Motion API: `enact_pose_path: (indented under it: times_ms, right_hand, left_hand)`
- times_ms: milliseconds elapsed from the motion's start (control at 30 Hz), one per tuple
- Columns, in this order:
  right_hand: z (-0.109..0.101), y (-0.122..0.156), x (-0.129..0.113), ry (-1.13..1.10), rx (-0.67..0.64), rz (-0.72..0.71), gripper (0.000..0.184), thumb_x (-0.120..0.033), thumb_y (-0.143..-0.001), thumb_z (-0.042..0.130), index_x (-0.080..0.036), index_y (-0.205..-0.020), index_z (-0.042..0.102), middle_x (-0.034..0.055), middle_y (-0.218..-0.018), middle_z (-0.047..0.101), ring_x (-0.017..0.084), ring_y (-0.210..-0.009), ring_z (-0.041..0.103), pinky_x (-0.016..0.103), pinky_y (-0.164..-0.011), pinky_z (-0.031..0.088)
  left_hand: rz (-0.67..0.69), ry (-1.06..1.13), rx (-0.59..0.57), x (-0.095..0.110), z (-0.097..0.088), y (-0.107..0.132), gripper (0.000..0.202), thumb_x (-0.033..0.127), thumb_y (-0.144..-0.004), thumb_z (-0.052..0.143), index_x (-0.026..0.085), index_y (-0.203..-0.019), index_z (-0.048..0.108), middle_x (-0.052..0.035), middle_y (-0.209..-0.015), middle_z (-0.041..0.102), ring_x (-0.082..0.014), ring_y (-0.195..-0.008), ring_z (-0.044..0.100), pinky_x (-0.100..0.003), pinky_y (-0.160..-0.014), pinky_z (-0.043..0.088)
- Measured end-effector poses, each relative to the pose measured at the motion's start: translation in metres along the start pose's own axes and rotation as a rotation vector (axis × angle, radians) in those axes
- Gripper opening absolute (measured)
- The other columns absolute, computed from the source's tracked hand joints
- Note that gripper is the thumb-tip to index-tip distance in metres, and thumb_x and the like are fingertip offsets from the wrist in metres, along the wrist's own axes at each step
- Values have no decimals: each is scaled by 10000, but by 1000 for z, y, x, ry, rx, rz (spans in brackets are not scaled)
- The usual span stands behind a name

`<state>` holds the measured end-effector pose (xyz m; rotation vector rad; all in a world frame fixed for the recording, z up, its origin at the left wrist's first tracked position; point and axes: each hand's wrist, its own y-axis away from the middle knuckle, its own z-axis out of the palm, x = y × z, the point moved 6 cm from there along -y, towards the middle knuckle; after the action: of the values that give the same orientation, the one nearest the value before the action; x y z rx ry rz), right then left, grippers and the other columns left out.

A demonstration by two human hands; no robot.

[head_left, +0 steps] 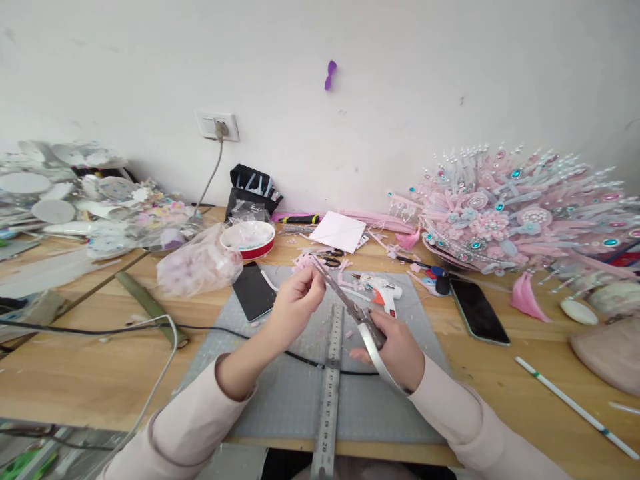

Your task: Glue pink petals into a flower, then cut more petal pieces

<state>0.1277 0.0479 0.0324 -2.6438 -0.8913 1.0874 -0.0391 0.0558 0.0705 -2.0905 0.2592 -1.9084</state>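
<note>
My right hand (400,350) grips a pair of scissors (350,305) with a pale, looped handle; the blades point up and to the left. At the blade tips, my left hand (301,295) is closed in a pinch. Whatever lies between its fingers is too small or hidden to make out. Beneath both hands lies a grey cutting mat (280,400), with a steel ruler (330,393) running lengthwise across it. Pink fuzzy pieces (304,261) and a second pair of scissors (330,259) rest just beyond my left hand. A white and orange glue gun (386,293) stands behind the scissors.
A large pink beaded headdress (515,213) fills the right back. Phones lie at right (480,310) and left (253,291). A black cable (225,329) crosses the mat. Behind are a red-white bowl (249,251), plastic bag (200,263) and white card (338,231).
</note>
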Motion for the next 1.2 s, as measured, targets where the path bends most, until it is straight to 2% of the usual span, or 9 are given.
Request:
enact_pose_path:
  times_ms: [267,467,533,600,767,900,1000,1100,1200]
  right_hand:
    - [17,3,1,-178,-145,138,405,-567,-641,604,-174,-628,507,-10,-601,460,124,-558,414,252,-522,328]
    - [29,9,6,-426,-208,226,468,-640,-667,517,-193,-594,400,-43,-537,355,93,-518,317,235,-485,273]
    - [32,10,4,-507,-270,243,484,-671,-673,483,-196,-615,408,-46,-520,350,91,-495,320,229,-456,261]
    - [31,9,2,-555,-309,237,500,-692,-666,475,-195,-648,428,-42,-529,368,89,-481,331,226,-439,264]
    - [21,5,-1,-593,-276,196,471,-631,-714,474,-185,-855,529,-9,-641,464,105,-524,384,240,-474,334]
    - [13,1,14,-464,-150,352,307,-468,-716,538,-192,-852,549,20,-730,550,143,-627,481,262,-564,395]
    - [10,0,22,-133,-141,390,215,-378,-686,573,-185,-779,553,27,-726,573,174,-682,523,292,-629,412]
    - [12,2,26,229,-146,345,259,-355,-630,626,-161,-791,568,83,-825,605,234,-784,551,345,-705,421]
    - [19,4,26,293,-146,268,364,-372,-651,631,-133,-924,593,135,-943,619,282,-908,554,388,-790,415]
  left_hand:
    - [416,-679,148,23,-4,6,182,130,-776,406,190,-604,409,49,-530,424,-83,-481,365,-201,-490,288]
    - [808,-1001,87,26,1,9,182,134,-804,415,189,-636,455,6,-575,522,-114,-555,464,-221,-550,350]
    - [777,-989,53,25,0,6,183,155,-808,424,187,-634,467,-6,-593,541,-120,-575,480,-228,-571,359]
    - [606,-870,46,21,-3,0,182,176,-812,424,184,-636,472,4,-581,526,-110,-551,462,-223,-553,348]
    - [46,-151,86,-2,-10,-10,276,260,-847,362,181,-587,408,44,-479,411,-77,-449,371,-207,-472,298]
    - [-90,193,62,-12,-6,-11,286,294,-833,398,175,-573,393,52,-475,383,-63,-433,324,-199,-440,256]
    - [-77,143,35,-11,-5,-8,297,334,-834,399,178,-581,388,60,-480,353,-65,-434,294,-201,-422,215]
    - [13,-126,-79,-4,2,-4,306,331,-837,387,173,-575,402,48,-511,380,-74,-475,334,-206,-459,248]
    - [93,-384,-263,-1,17,-1,288,283,-833,392,163,-574,431,40,-524,405,-82,-513,371,-210,-502,276]
